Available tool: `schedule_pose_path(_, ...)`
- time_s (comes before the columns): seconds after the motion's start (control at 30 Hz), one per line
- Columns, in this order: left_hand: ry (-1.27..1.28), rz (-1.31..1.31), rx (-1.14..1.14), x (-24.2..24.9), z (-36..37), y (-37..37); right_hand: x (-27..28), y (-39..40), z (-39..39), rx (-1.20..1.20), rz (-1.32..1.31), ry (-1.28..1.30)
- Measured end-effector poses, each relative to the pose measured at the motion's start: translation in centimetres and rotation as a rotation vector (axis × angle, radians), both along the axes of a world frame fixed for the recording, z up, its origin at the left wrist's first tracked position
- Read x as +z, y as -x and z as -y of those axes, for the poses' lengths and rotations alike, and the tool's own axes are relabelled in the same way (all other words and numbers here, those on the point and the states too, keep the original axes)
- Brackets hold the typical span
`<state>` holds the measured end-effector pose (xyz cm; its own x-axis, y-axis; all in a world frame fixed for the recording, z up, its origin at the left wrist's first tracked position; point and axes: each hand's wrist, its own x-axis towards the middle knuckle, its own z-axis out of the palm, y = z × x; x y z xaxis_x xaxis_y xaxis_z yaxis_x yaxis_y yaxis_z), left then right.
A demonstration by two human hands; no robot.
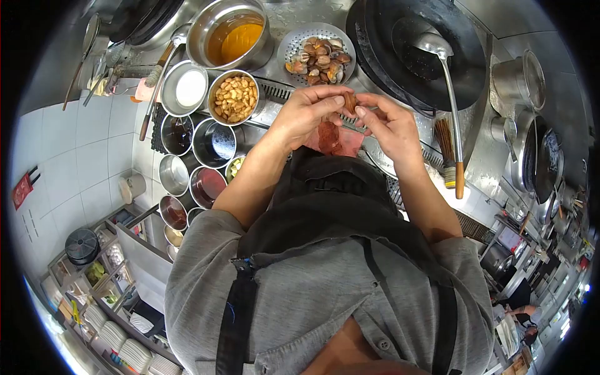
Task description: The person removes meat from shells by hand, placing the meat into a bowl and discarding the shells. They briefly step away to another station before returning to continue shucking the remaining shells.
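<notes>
Between the fingertips of both hands is a small brown clam (350,102). My left hand (310,111) pinches it from the left with thumb and fingers. From the other side my right hand (389,125) grips the same shell. Just beyond the hands, a perforated metal skimmer (289,45) holds a heap of clams (323,59), some gaping with orange flesh showing. Below the hands lies a pink cloth (352,142) with a dark red patch.
A black wok (400,81) with a steel ladle (435,45) in it stands at right, a bamboo brush (445,144) below. To the left are a pot of amber oil (240,40), a pot of peanuts (235,99), a white-filled bowl (189,87) and several seasoning pots (207,187).
</notes>
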<state>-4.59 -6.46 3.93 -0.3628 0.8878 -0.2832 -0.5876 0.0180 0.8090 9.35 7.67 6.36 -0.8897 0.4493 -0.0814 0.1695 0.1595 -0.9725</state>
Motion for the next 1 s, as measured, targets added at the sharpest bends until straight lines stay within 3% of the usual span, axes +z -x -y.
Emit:
schedule_pose_path(0.1, 0.014, -0.014, -0.003, -0.2, 0.0, -0.2, -0.1, 0.0, -0.1, -0.007, 0.038, 0.082)
schedule_pose_path(0.6, 0.110, -0.146, -0.029, -0.5, -0.9, -0.2, -1.5, 0.4, -1.1, 0.053, 0.111, -0.074)
schedule_pose_path(0.77, 0.148, -0.242, -0.052, -1.2, -1.5, -0.8, -1.2, 0.7, -0.4, 0.149, 0.021, -0.478)
schedule_pose_path(0.83, 0.246, -0.388, -0.093, -2.4, -1.5, -1.1, -1.7, 0.7, -0.1, 0.159, 0.023, -0.500)
schedule_pose_path(1.0, 0.353, -0.370, -0.063, -2.7, -1.5, -2.0, -4.0, 0.7, 0.7, 0.173, 0.051, -0.560)
